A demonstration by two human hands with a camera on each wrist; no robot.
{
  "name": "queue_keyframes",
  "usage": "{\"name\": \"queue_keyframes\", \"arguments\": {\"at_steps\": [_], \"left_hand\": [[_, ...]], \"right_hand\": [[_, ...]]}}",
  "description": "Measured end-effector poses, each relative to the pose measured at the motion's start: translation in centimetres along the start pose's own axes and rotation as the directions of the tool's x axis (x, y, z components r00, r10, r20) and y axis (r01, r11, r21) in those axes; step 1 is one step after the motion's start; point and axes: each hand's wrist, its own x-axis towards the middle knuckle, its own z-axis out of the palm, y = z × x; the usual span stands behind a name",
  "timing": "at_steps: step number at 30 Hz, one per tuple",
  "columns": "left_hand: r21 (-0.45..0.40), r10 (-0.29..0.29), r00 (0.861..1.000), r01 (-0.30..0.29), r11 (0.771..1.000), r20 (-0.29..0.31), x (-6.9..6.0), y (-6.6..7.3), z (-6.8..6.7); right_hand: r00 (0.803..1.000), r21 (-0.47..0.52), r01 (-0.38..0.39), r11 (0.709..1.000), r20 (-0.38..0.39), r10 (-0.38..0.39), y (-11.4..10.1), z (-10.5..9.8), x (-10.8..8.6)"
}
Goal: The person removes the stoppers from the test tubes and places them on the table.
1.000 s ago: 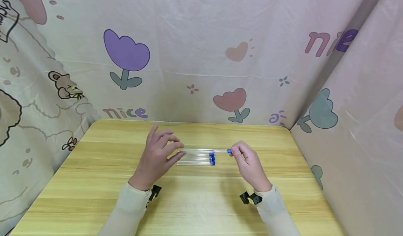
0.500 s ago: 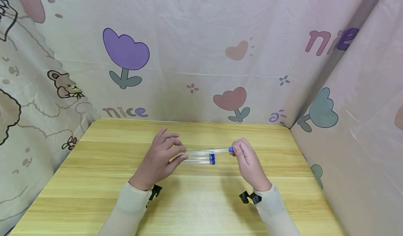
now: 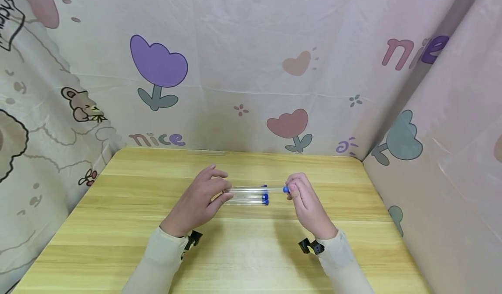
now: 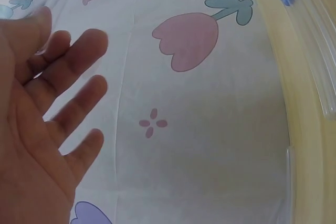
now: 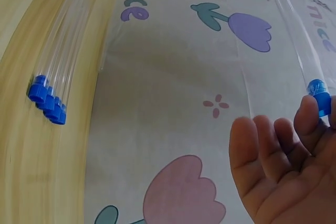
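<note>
A clear test tube (image 3: pixel 255 189) with a blue cap (image 3: pixel 286 190) is held level above the table, stretched between both hands. My right hand (image 3: pixel 310 207) pinches the cap between thumb and index finger; in the right wrist view the cap (image 5: pixel 319 98) sits on the tube's end. At the tube's other end, the thumb and index finger of my left hand (image 3: pixel 200 200) pinch it, the other fingers spread loosely. Below lie several more capped test tubes (image 5: pixel 63 45), side by side on the table, their blue caps to the right.
A clear tube-like piece (image 3: pixel 205 153) lies along the back edge of the wooden table (image 3: pixel 251 259). Printed cloth (image 3: pixel 243 67) hangs behind and on both sides. Each wrist carries a small black camera mount (image 3: pixel 311 246).
The held tube's capped end rose slightly, then came down again. The left hand moved slightly right and its raised fingers lowered. The tubes on the table stay put.
</note>
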Motion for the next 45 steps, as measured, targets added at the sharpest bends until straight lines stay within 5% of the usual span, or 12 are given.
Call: {"name": "queue_keyframes", "arguments": {"at_steps": [6, 16, 21, 29, 36, 45], "left_hand": [[-0.059, -0.056, 0.997, 0.059, 0.997, 0.05, -0.1, 0.2, -0.1], [-0.219, -0.213, 0.968, 0.237, 0.947, 0.13, -0.1, 1.0, -0.2], [-0.158, -0.163, 0.986, 0.164, 0.974, 0.023, 0.0, 0.6, 0.1], [-0.021, -0.07, 0.992, 0.068, 0.997, -0.103, 0.2, 0.5, -0.1], [0.059, -0.018, 0.992, 0.025, 0.998, -0.124, 0.4, 0.5, 0.1], [0.099, -0.019, 0.994, 0.03, 0.995, -0.11, 0.4, 0.4, 0.5]], "right_hand": [[0.998, 0.003, -0.03, 1.0, 0.053, 0.03, 0.0, -0.2, 0.0], [0.993, -0.159, 0.117, 0.98, 0.037, -0.112, 0.1, -0.7, -0.2], [1.0, 0.032, 0.023, 0.999, 0.011, -0.023, -0.1, -0.4, -0.1], [0.989, 0.292, -0.133, 0.947, 0.098, 0.109, -0.2, -0.5, -0.3], [0.983, 0.36, -0.181, 0.915, 0.063, 0.17, -0.3, -0.6, -0.3], [0.976, 0.341, -0.215, 0.915, 0.034, 0.217, -0.2, -0.3, -0.2]]}}
